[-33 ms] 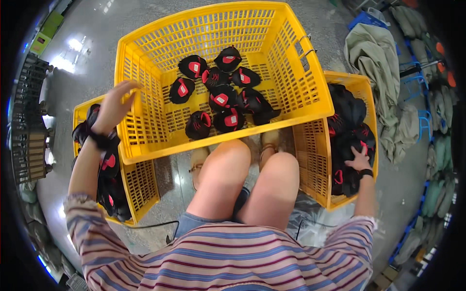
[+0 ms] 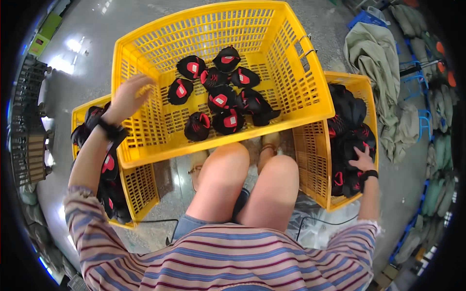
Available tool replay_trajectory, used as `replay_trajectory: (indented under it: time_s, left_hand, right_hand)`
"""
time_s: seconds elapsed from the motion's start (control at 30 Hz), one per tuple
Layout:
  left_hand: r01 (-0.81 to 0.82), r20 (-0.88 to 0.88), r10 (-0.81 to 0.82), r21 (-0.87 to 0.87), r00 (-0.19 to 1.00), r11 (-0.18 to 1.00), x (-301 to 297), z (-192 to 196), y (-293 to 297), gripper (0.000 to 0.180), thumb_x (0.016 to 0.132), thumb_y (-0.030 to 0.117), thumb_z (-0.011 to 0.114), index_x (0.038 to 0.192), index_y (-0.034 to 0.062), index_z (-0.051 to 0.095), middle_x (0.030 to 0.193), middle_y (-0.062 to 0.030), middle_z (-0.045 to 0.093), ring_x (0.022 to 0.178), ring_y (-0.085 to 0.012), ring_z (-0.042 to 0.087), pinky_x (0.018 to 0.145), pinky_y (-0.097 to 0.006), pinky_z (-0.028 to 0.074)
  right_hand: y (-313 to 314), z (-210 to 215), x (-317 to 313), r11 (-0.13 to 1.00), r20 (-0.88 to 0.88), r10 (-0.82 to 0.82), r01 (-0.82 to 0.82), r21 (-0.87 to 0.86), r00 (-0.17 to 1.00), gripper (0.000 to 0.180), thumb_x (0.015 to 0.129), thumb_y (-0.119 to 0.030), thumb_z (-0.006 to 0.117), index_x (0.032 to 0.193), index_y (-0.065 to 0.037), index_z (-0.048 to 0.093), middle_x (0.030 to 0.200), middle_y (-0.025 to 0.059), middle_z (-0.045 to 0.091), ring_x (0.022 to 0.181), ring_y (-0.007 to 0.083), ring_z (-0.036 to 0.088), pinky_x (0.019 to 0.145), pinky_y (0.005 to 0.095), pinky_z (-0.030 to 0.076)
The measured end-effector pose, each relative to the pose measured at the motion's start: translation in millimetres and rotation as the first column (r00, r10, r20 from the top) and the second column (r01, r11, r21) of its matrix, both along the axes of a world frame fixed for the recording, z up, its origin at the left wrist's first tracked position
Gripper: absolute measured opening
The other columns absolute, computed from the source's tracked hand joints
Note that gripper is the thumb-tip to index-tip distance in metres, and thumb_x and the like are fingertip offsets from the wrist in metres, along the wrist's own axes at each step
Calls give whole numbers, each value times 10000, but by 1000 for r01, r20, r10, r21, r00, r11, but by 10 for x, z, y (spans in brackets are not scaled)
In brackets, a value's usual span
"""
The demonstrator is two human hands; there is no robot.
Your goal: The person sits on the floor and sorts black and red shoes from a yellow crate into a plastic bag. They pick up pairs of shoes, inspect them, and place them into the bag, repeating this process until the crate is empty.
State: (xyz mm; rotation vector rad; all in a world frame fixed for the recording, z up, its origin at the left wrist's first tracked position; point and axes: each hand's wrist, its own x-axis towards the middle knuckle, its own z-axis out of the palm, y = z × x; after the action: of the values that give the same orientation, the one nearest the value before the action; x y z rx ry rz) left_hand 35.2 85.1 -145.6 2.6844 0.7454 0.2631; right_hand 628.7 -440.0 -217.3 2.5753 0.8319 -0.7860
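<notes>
A large yellow plastic crate (image 2: 228,143) stands ahead of my knees, with several black shoe uppers (image 2: 223,99) with red parts and white labels lying on its bottom. Over this crate's left rim reaches my left hand (image 2: 128,98), open and empty, its fingers stretched toward the inside. At the right stands a second yellow crate (image 2: 313,167), heaped with more black-and-red uppers (image 2: 347,111). My right hand (image 2: 364,161) rests on that heap, fingers spread and nothing gripped. A third yellow crate (image 2: 141,189) at the left holds further uppers (image 2: 110,167), partly hidden by my left forearm.
The large crate overlaps the inner edges of both side crates. A grey-green cloth (image 2: 371,53) lies beyond the right crate, near blue metal frames (image 2: 424,123). Dark racks (image 2: 29,116) line the far left. A black cable (image 2: 158,221) runs beside my hips.
My left hand has moved to the right, farther over the large crate's rim. That crate's left side has shifted slightly left and nearer. My right hand has moved a little to the right.
</notes>
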Motion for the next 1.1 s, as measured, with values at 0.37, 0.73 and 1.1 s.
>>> replay_trajectory:
  time_s: [0.37,0.73,1.1]
  left_hand:
    - [401,-562,-486,-277,669,873,2969,-3122,-628,1157,623,475,832,1491,331,81,1562,-96,28,1407,-431,52,929,-726,354]
    - [13,-537,-341,-522,771,853,3185,-3340,-1097,1029,584,560,802,1428,277,285,1540,-133,57,1343,-515,173,869,-780,322]
    - [-86,-49,179,-974,983,209,2861,-3188,-110,439,793,230,686,1161,46,533,980,-66,644,822,-192,639,725,-341,523]
  right_hand:
    - [1222,934,-1395,817,-123,363,-252,519,923,485,664,-15,726,1132,-22,601,1300,182,514,1197,337,513,987,383,424]
    - [2962,602,-1278,519,98,764,-698,494,637,349,733,-142,703,1053,-53,595,1040,102,588,983,302,558,836,384,470]
    - [2661,851,-1301,548,-51,762,-601,582,645,391,746,-187,704,1093,-50,589,1045,99,608,1004,296,566,861,370,464]
